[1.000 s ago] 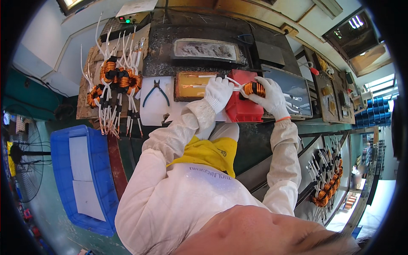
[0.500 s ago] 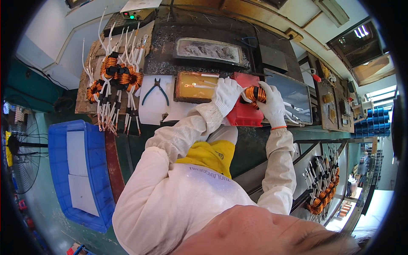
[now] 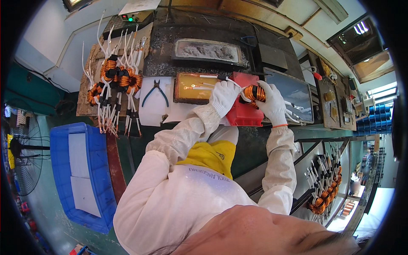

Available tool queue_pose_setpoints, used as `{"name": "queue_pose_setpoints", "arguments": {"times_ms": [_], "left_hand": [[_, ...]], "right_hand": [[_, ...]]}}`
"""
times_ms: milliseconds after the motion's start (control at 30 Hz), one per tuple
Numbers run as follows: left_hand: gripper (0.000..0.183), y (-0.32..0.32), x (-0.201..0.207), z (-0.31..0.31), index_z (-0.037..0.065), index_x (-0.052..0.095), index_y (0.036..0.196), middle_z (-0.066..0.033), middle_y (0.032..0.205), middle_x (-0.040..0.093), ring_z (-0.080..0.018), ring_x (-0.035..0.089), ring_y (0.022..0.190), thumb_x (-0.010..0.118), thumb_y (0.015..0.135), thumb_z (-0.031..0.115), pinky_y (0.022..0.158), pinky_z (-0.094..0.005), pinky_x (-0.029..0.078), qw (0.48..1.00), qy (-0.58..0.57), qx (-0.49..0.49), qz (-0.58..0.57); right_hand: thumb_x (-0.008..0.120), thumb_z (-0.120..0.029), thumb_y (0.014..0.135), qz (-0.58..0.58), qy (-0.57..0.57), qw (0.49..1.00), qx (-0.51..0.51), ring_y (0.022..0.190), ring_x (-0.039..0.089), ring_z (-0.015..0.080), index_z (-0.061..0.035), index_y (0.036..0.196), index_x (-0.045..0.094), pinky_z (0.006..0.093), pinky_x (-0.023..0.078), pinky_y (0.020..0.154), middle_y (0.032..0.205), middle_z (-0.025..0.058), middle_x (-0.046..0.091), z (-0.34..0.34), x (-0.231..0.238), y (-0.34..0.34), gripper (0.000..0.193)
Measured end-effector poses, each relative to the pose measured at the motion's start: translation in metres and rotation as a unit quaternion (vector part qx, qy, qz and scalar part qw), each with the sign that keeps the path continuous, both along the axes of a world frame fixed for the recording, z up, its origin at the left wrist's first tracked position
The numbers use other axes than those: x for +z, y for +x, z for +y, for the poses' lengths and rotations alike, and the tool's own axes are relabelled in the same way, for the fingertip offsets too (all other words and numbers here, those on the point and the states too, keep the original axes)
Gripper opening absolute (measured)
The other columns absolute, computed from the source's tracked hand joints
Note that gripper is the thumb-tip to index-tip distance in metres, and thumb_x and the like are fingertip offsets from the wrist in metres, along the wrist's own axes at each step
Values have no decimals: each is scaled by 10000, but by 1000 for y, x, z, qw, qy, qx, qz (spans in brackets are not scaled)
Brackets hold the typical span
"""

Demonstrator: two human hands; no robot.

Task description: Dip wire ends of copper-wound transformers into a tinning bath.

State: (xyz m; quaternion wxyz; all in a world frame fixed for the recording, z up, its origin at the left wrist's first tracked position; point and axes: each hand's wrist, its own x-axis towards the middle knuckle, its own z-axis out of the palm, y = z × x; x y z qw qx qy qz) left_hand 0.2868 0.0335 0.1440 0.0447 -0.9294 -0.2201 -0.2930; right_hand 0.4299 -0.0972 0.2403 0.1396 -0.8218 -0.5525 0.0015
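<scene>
My right hand point(image 3: 274, 104), in a white glove, is closed around a toroidal coil point(image 3: 255, 94) of orange copper wire with black bands. The coil is held over a red plastic block point(image 3: 244, 115). My left hand point(image 3: 223, 97), also gloved, has its fingers closed on the coil's white wire leads point(image 3: 202, 87). Their ring-terminal ends reach left over an amber slab in a brown-edged tray point(image 3: 194, 101). One lead with a black sleeve point(image 3: 221, 77) passes above my left hand. More leads stick out right of my right hand. My left fingertips are partly hidden.
Teal-handled pliers point(image 3: 155, 91) lie on white paper left of the tray. Several finished coils point(image 3: 129, 79) are piled at far left. Behind stands a metal-rimmed rectangular pot point(image 3: 207, 50). A blue crate point(image 3: 80, 178) sits low left; more coils point(image 3: 325, 197) rest on a rack at right.
My left hand has shifted slightly down and left. The upper lead now lies apart from it, with its black sleeve showing. My right hand keeps the coil nearly in place.
</scene>
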Motion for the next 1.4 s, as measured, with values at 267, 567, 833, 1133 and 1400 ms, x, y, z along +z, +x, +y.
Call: {"name": "queue_pose_setpoints", "arguments": {"times_ms": [267, 567, 833, 1133, 1400], "left_hand": [[144, -51, 21, 32, 146, 634, 981, -62, 864, 613, -255, 617, 861, 561, 893, 232, 746, -395, 508, 977, -130, -110, -128], [102, -77, -6, 121, 164, 664, 862, -37, 792, 651, -237, 665, 713, 603, 836, 241, 636, -384, 520, 974, 38, -46, 217], [179, -73, -16, 125, 115, 712, 815, -89, 802, 703, -257, 700, 734, 584, 841, 237, 603, -409, 543, 973, 6, -27, 230], [238, -81, -4, 123, 149, 702, 833, -80, 810, 692, -285, 688, 771, 592, 863, 358, 654, -440, 539, 968, -106, -29, 226], [205, -103, 60, 108, 143, 668, 932, -79, 839, 661, -273, 668, 826, 573, 891, 320, 713, -415, 534, 991, -72, -8, 112]], "right_hand": [[775, -106, 695, 3, 9, 1000, -5, 1057, 584, 357, -184, 1291, 522, 427, 490, 907, 1125, 141, 588, -4, -6, 4, 652], [770, -123, 707, -10, 9, 1000, -5, 1043, 589, 354, -196, 1278, 527, 434, 497, 891, 1097, 139, 589, -4, -1, 0, 625], [772, -130, 705, -22, 18, 1000, -2, 1039, 592, 341, -205, 1273, 530, 428, 503, 881, 1089, 128, 584, -3, -5, 2, 622], [772, -102, 686, -9, 11, 1000, -7, 1058, 580, 361, -164, 1275, 522, 426, 487, 909, 1105, 142, 579, -4, -2, -2, 643], [772, -101, 682, -9, 11, 1000, -10, 1056, 580, 364, -168, 1281, 523, 422, 487, 907, 1105, 148, 580, -6, -2, 2, 652]]}}
